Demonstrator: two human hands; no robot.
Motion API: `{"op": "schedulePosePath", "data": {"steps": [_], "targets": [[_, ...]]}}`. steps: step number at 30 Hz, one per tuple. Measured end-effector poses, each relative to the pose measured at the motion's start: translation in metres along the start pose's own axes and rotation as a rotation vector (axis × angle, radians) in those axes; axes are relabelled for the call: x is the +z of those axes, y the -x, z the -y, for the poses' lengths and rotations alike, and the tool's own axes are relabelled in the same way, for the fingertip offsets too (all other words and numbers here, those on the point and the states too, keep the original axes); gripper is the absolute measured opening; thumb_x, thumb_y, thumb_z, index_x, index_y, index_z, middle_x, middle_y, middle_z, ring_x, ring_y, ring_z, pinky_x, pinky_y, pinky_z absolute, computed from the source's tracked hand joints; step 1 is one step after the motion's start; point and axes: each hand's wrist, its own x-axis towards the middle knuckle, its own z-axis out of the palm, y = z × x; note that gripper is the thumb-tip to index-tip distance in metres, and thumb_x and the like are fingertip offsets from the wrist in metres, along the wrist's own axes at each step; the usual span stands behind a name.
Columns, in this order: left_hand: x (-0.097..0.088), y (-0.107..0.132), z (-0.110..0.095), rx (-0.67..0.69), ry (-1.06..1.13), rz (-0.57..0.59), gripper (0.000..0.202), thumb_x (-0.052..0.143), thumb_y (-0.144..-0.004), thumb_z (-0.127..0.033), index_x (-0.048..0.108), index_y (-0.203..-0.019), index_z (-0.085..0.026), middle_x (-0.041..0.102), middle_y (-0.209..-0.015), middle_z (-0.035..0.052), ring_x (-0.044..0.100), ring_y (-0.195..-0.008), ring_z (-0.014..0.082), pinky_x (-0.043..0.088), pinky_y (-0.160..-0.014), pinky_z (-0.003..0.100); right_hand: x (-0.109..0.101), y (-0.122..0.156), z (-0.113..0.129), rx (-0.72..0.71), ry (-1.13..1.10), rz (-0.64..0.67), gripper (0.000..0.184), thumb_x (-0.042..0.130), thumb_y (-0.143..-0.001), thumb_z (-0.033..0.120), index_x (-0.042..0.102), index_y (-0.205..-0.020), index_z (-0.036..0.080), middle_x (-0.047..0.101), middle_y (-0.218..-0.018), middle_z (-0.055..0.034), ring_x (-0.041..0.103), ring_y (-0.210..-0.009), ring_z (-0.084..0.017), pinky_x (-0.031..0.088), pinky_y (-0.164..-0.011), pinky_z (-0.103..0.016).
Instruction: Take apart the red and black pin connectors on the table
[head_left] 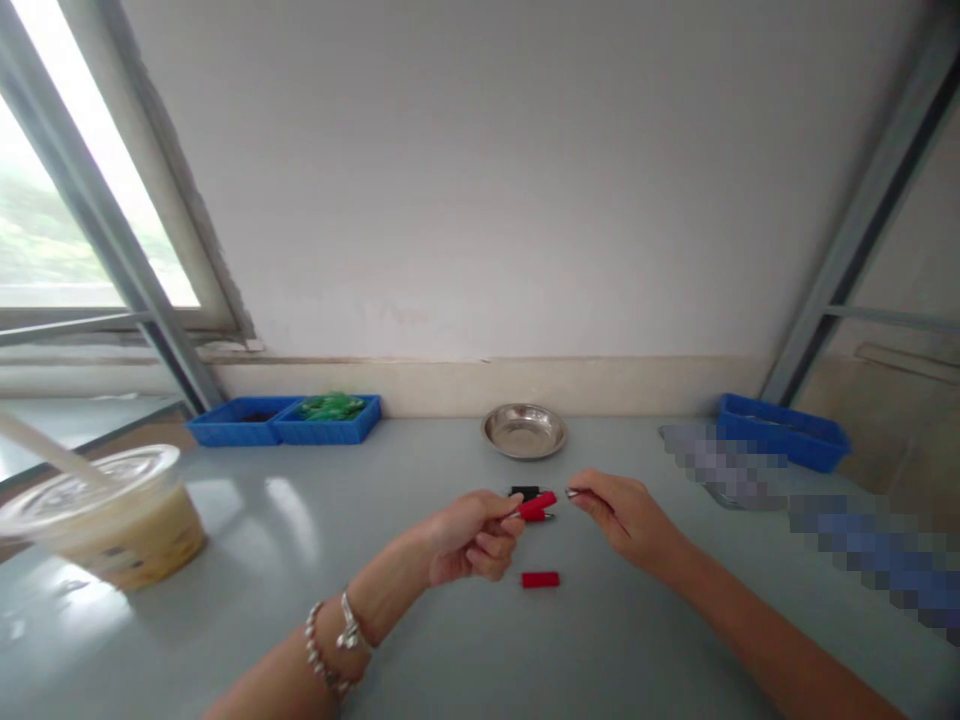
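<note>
My left hand (478,538) pinches a small red cylinder (541,503) between thumb and fingertips, its free end tilted up to the right. Facing it across a narrow gap, my right hand (628,518) is closed on a small shiny metal piece (572,493), mostly covered by the fingers. Just behind and below the held cylinder, a similar red piece (538,517) with a metal tip and a black piece (527,491) with a metal tip lie on the table. Nearer to me rests a plain red cylinder (540,580).
A round metal dish (524,432) stands near the wall. Blue trays (330,432) sit at the back left, one with green pieces (332,406). Another blue tray (784,432) is at the back right, near pixelated items. A lidded plastic cup with a straw (120,525) stands left.
</note>
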Motion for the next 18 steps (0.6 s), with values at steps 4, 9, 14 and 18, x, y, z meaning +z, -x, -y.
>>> {"op": "schedulePosePath", "data": {"steps": [4,9,14,18], "targets": [[0.001,-0.003,0.004,0.192,-0.459,-0.251,0.040,0.024,-0.084,-0.043,0.032,-0.054,-0.017,0.025,-0.044,-0.0058,0.022,-0.040,0.0076,0.020,-0.041,0.021,-0.014,-0.001,-0.009,0.155,0.158,0.040,0.021,0.032,-0.084,0.031,0.048,-0.077,0.019,0.052,-0.062,-0.0002,0.047,-0.056,-0.012,0.031,-0.053,-0.022],[0.000,-0.005,0.020,0.332,-1.268,-0.568,0.034,0.029,-0.083,-0.038,0.053,-0.070,-0.018,0.056,-0.062,0.0030,0.052,-0.058,0.0158,0.035,-0.054,0.025,-0.022,0.000,-0.023,0.283,0.441,0.172,0.022,0.035,-0.081,0.027,0.047,-0.066,0.018,0.051,-0.060,-0.0017,0.045,-0.057,-0.013,0.028,-0.053,-0.024],[0.001,-0.006,0.027,0.274,-1.471,-0.581,0.029,0.032,-0.082,-0.037,0.055,-0.089,-0.020,0.060,-0.073,0.0072,0.057,-0.067,0.0219,0.039,-0.058,0.029,-0.013,0.002,-0.035,0.126,0.562,0.197,0.023,0.038,-0.079,0.024,0.054,-0.064,0.016,0.050,-0.077,-0.0082,0.043,-0.081,-0.018,0.033,-0.071,-0.030],[0.002,-0.005,0.024,0.299,-1.461,-0.534,0.023,0.038,-0.080,-0.032,0.054,-0.092,-0.022,0.058,-0.081,0.0076,0.056,-0.072,0.0229,0.041,-0.062,0.032,-0.004,0.002,-0.041,0.103,0.541,0.231,0.019,0.042,-0.077,0.023,0.057,-0.067,0.015,0.047,-0.083,-0.0084,0.041,-0.082,-0.018,0.033,-0.073,-0.030]]}}
